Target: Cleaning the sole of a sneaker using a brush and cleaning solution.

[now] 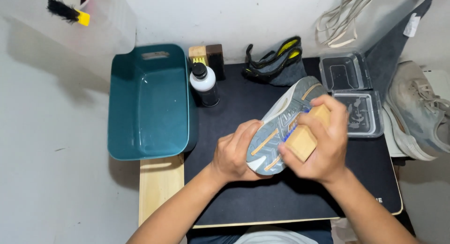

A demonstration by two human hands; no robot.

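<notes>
I see left hand (233,152) gripping upturned grey shoe (281,124), right hand (323,141) clamped on wooden brush (307,136) against sole, teal tub (150,103) far left on worktop (290,197)

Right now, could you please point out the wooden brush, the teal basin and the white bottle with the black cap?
wooden brush (307,135), head view, on its bare wooden back under the right hand.
teal basin (149,103), head view, on its inner floor.
white bottle (205,82), head view, on its white shoulder below the cap.
</notes>
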